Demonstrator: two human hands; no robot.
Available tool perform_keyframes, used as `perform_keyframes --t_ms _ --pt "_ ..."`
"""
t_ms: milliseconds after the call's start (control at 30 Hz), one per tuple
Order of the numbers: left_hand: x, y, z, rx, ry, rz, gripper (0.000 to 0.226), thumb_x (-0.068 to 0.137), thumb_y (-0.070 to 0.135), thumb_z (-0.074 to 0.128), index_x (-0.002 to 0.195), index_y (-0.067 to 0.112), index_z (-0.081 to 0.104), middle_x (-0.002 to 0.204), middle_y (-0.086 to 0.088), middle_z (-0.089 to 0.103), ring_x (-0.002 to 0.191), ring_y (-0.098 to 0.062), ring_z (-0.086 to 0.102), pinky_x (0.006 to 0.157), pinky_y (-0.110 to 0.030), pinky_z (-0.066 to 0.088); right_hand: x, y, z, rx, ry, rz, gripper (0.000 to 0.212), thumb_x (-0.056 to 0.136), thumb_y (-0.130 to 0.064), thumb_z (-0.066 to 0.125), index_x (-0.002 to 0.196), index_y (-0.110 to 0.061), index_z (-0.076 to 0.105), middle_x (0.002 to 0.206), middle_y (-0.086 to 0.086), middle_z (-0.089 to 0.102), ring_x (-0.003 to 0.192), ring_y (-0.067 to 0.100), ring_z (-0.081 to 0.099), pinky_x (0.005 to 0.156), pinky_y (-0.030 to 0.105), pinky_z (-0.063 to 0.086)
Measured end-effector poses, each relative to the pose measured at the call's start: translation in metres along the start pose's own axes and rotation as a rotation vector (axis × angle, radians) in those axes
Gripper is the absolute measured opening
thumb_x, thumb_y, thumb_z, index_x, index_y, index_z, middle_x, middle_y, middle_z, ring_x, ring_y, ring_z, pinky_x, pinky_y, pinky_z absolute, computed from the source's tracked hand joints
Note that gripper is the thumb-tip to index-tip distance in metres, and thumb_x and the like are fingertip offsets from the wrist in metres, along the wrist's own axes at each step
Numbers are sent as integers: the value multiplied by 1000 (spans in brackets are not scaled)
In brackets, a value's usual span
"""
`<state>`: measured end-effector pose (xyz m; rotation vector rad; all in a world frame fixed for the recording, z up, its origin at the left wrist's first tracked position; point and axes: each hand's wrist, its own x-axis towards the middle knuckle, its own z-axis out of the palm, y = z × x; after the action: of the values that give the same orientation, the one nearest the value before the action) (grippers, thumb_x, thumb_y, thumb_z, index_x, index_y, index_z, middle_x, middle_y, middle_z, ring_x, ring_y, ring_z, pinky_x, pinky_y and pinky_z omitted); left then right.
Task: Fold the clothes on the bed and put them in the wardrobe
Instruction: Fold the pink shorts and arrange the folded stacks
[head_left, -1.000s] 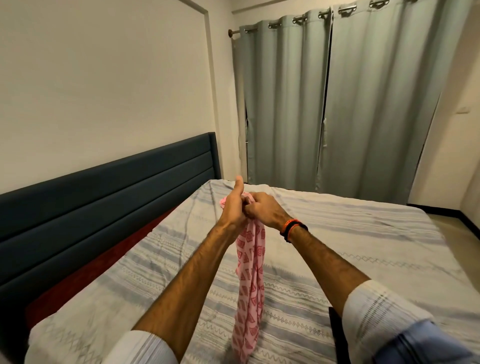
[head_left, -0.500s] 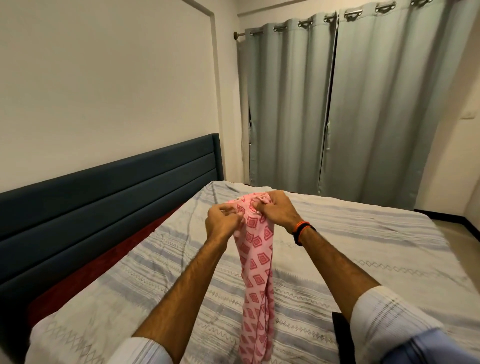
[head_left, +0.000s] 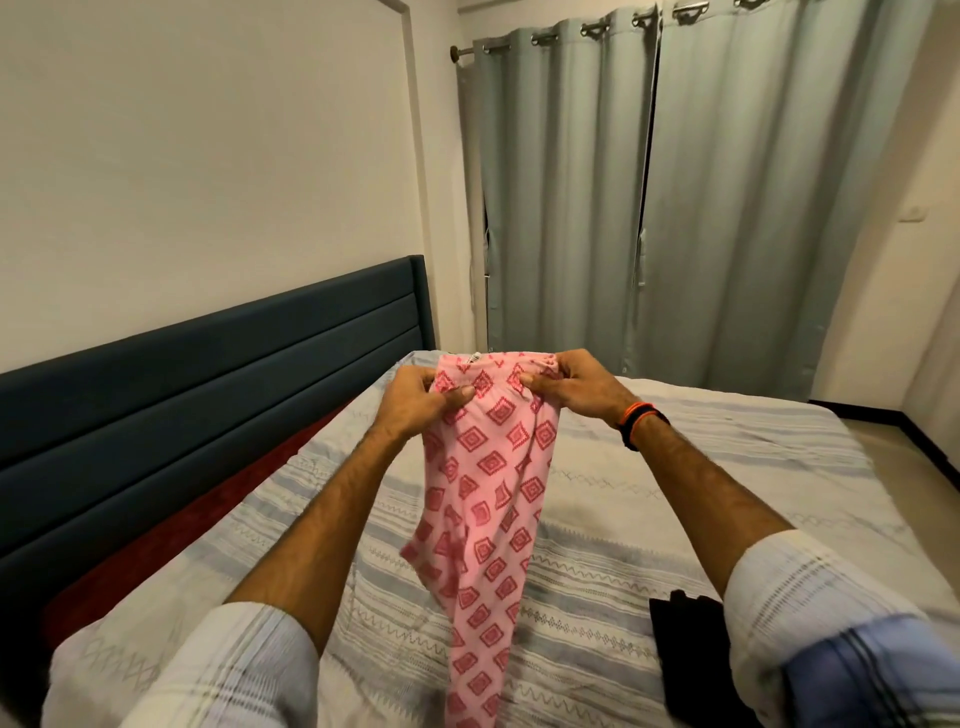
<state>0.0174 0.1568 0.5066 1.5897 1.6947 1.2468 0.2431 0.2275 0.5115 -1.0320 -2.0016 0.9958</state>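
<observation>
A dark blue padded headboard (head_left: 208, 374) is standing along the left side, against a plain pale wall (head_left: 208, 156). A strip of red fabric (head_left: 197, 525) is showing between the headboard and the striped grey bedcover (head_left: 675, 467) that is covering the bed.

The left hand (head_left: 415, 402) is gripping the left end of the upper edge of a pink garment (head_left: 483, 499) printed with red diamonds; its fingers are curling behind the cloth and the thumb is pressing on the front. The garment is being held up in the air above the bed, its upper edge stretching between the two hands and the rest hanging down in a narrowing length toward the bottom edge of the view. Whether its lower end is touching the bedcover cannot be told.

The right hand (head_left: 576, 387) is pinching the right end of the same edge, fingers curled tight on the bunched cloth. An orange and black band (head_left: 639, 415) is sitting on the right wrist.

A black garment (head_left: 685, 654) is lying on the bedcover beside the right sleeve (head_left: 810, 623). Grey-green curtains (head_left: 675, 197) are hanging closed at the far right.
</observation>
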Motion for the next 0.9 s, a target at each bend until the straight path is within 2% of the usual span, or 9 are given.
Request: perform_keyframes --t_ms 133,267,300,367,433,567,667,733,900 --pt "-1 7 3 127 78 63 18 84 35 74 94 20 74 81 -1 75 73 -16 73 67 -28 59 0 11 4 -9 110 26 29 85 -39 71 98 -14 74 92 7 76 88 22 73 86 41 59" --pt "-1 5 2 198 79 46 25 83 38 74 98 18 74 82 -1 75 75 -17 73 74 -34 61 -1 13 8 -5 141 48 34 82 -39 74 102 -11 75 91 6 76 86 19 73 82 35 60" --pt "1 4 1 200 85 31 26 82 39 74 97 19 73 82 -1 75 75 -17 73 76 -35 61 -2 12 8 12 138 46 29 83 -38 74 98 -12 75 87 4 76 80 15 73 77 31 61" --pt "3 1 -3 205 111 12 29 81 42 75 98 20 73 80 1 75 75 -17 73 77 -39 61 -4 9 8 51 130 39 19 86 -35 71 86 -16 73 77 2 72 62 5 68 53 18 53" --pt "3 -2 -5 256 136 7 33 80 47 73 101 22 72 80 2 75 74 -17 73 76 -39 61 -5 8 9 71 124 49 21 88 -36 69 85 -16 71 78 6 72 58 9 66 42 14 41" --pt "-4 -9 -6 393 133 -53 34 80 54 70 98 26 71 82 3 74 76 -17 71 74 -35 60 -5 13 15 114 101 75 27 87 -39 70 88 -13 71 89 13 76 75 28 73 49 20 52" --pt "-5 -14 -3 277 113 -91 35 82 50 71 99 20 71 87 1 74 80 -18 72 76 -38 60 -6 16 15 147 85 75 31 87 -40 68 93 -9 71 89 13 76 78 30 74 59 28 60" --pt "-7 -14 -2 179 111 -115 35 84 45 70 99 13 69 90 -4 74 79 -20 72 71 -36 61 -7 19 13 164 80 92 39 87 -42 67 94 -4 71 89 13 76 79 32 74 63 30 62" --pt "-18 -9 9 49 72 -130 32 89 40 66 99 10 68 90 -7 74 71 -20 74 66 -35 63 -16 25 7 181 64 115 52 87 -50 61 94 1 69 88 13 76 76 31 75 62 31 62"
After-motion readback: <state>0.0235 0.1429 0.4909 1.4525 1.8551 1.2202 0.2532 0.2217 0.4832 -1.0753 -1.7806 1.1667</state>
